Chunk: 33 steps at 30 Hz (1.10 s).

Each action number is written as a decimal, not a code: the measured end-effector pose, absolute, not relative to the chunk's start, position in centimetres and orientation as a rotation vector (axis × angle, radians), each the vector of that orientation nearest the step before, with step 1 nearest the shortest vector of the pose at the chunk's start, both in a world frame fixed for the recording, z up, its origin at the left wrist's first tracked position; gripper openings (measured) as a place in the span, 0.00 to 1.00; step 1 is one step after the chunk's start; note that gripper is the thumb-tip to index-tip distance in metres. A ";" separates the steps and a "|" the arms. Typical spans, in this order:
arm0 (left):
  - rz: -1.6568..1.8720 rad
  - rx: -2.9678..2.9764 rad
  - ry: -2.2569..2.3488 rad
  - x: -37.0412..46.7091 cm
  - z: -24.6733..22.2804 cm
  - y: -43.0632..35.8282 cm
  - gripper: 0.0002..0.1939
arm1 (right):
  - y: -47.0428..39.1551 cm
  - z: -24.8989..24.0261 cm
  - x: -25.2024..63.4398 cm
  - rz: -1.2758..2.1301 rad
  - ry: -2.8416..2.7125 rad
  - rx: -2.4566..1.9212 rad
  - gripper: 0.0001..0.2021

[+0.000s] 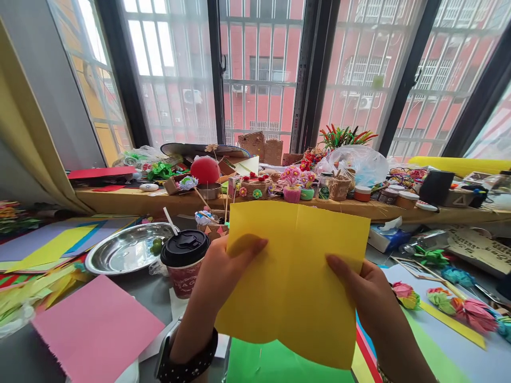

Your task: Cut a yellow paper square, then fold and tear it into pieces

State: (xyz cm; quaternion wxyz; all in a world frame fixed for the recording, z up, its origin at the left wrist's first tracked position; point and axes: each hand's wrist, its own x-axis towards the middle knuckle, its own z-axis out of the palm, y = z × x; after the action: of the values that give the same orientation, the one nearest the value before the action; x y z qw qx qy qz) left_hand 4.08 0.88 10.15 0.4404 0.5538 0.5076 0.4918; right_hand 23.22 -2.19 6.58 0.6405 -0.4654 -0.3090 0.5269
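A yellow sheet of paper point(297, 282) with a crease down its middle is held up before me by both hands. My left hand point(225, 271) grips its left edge, thumb on the near face and the other fingers behind. On the right edge, my right hand point(361, 282) pinches in the same way. The sheet's lower edge curves outward on each side of the crease. Beneath it lies green paper point(287, 367). A pink square sheet point(99, 330) rests on the table at the left.
A lidded paper cup point(184, 274) stands just left of my left hand, beside a round metal tray point(115, 255). Paper flowers point(475, 314) and coloured sheets lie at the right. Jars, crafts and a red ball point(205, 170) crowd the windowsill point(120, 202).
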 end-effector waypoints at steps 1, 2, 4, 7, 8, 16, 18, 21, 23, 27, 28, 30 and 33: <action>1.211 1.378 1.259 4.1 10.2 0.9 0.13 | -2.1 6.5 23.3 1.219 -0.705 -1.055 0.10; 1.204 1.378 1.255 4.0 10.2 1.0 0.13 | -2.1 6.4 23.5 1.242 -0.707 -1.042 0.10; 1.183 1.375 1.238 3.9 10.1 1.1 0.14 | -2.0 6.3 23.8 1.300 -0.720 -1.010 0.09; 1.127 1.391 1.221 3.7 10.0 1.2 0.14 | -1.9 6.3 24.0 1.380 -0.745 -0.963 0.07; 1.111 1.402 1.225 3.6 10.0 1.3 0.14 | -1.9 6.3 23.9 1.391 -0.742 -0.960 0.07; 1.093 1.279 1.169 3.1 9.9 1.5 0.12 | -2.0 6.6 23.4 1.195 -0.737 -1.146 0.13; 1.160 1.230 1.109 3.3 9.9 1.5 0.13 | -2.1 6.6 23.4 1.163 -0.766 -1.173 0.13; 1.237 1.196 1.047 3.7 9.7 1.7 0.14 | -2.2 6.7 23.4 1.157 -0.794 -1.173 0.13; 1.221 1.218 1.032 4.0 9.6 2.0 0.14 | -2.3 6.7 23.4 1.141 -0.799 -1.165 0.13; 1.181 1.274 1.038 4.4 9.2 2.4 0.13 | -2.2 6.6 23.3 1.093 -0.803 -1.161 0.14; 1.211 1.272 1.072 4.4 9.2 2.5 0.12 | -2.2 6.6 23.3 1.092 -0.809 -1.149 0.15; 1.280 1.257 1.145 4.4 9.1 2.5 0.10 | -2.1 6.6 23.4 1.092 -0.822 -1.129 0.15; 1.349 1.242 1.190 4.5 9.1 2.5 0.09 | -2.0 6.5 23.5 1.080 -0.823 -1.137 0.15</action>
State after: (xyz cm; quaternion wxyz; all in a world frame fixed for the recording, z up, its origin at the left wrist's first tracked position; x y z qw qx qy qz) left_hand 4.47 2.47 9.08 0.4598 0.5046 0.4834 0.5480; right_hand 23.46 -2.01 6.50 0.6328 -0.4970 -0.3600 0.4722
